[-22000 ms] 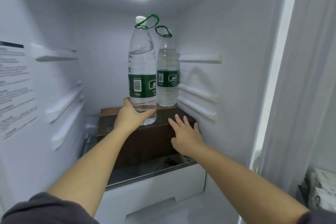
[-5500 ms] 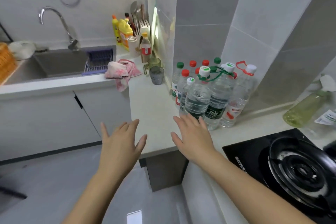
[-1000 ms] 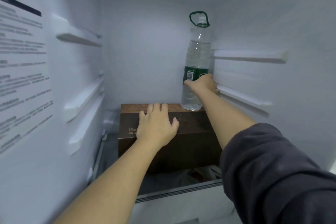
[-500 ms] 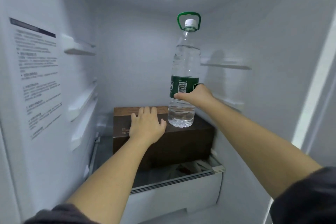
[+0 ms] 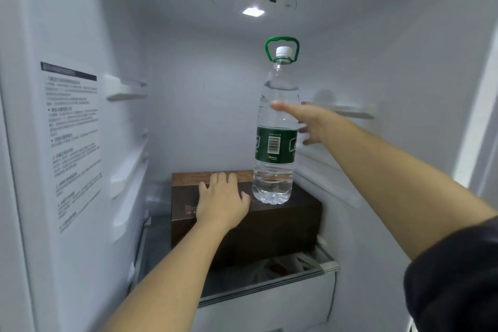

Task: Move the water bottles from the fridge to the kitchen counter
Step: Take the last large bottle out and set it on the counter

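Note:
One clear water bottle [image 5: 275,148] with a green label, white cap and green carry loop stands upright on a dark brown box [image 5: 283,226] inside the fridge. My right hand [image 5: 315,124] hovers at the bottle's right side with its fingers spread. Its thumb reaches across the front of the upper part of the bottle, and the hand does not grip it. My left hand [image 5: 221,202] rests flat on the box top, just left of the bottle's base.
The fridge's white walls carry shelf rails on the left [image 5: 126,89] and right [image 5: 347,113]. A printed sticker [image 5: 71,140] covers the left wall. A drawer [image 5: 269,304] sits below the box. The ceiling light [image 5: 253,11] is on.
My right hand has let go of the bottle's label and opened, rising slightly to the right. The bottle now stands on the box. My left hand stays on the box.

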The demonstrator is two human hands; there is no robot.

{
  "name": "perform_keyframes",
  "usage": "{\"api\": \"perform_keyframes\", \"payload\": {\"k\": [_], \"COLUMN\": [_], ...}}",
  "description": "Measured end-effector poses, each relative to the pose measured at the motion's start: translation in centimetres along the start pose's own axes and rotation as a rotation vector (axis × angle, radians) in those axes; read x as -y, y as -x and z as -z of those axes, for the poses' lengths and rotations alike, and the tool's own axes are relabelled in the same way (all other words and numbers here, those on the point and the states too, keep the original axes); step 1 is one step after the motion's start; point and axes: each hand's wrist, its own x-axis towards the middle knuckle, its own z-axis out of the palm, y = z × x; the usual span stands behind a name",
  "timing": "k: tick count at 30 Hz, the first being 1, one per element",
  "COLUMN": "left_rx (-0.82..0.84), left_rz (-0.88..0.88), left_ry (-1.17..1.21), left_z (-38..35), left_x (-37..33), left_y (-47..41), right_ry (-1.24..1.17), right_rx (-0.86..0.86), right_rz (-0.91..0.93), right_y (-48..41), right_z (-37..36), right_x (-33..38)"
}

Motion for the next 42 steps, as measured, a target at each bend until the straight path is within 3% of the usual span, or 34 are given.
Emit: {"api": "perform_keyframes", "payload": {"k": [5, 14, 17, 21, 23, 28, 32, 42], "left_rx": [-0.02, 0.017, 0.043, 0.134, 0.123, -0.012, -0.021, -0.128], "left_rz": [0.0, 0.024, 0.038, -0.103, -0.138, -0.127, -0.167, -0.216], "left_ry": [-0.015, 0.064, 0.364, 0.899, 1.002, 1.068, 1.086, 1.109], "left_z": [-0.3, 0.3, 1.0, 2.3, 2.2, 1.8, 1.5, 1.0], "left_x": [0.1, 0.0, -0.4, -3.4, -4.8, -6.1, -6.1, -6.1], "left_y": [-0.4, -0.4, -0.6, -0.3, -0.8, -2.0, -1.8, -1.2], "right_ry": [-0.169, -0.26, -0.262, -0.3, -0.293, -0.276, -0.289, -0.548], "right_rx": [-0.171, -0.236, -0.271, -0.276, -0.284, -0.28, -0.267, -0.366], "right_rz": [0.178, 0.316, 0.362, 0.407, 0.419, 0.455, 0.481, 0.527], "right_y": [-1.1, 0.6, 2.0, 3.9, 4.8, 6.2, 7.6, 9.6], "right_z": [-0.4, 0.3, 1.1, 1.5, 1.7, 2.5, 3.7, 4.3], "right_x": [4.2, 2.9, 2.1, 1.6, 1.5, 1.0, 1.3, 0.8]}}
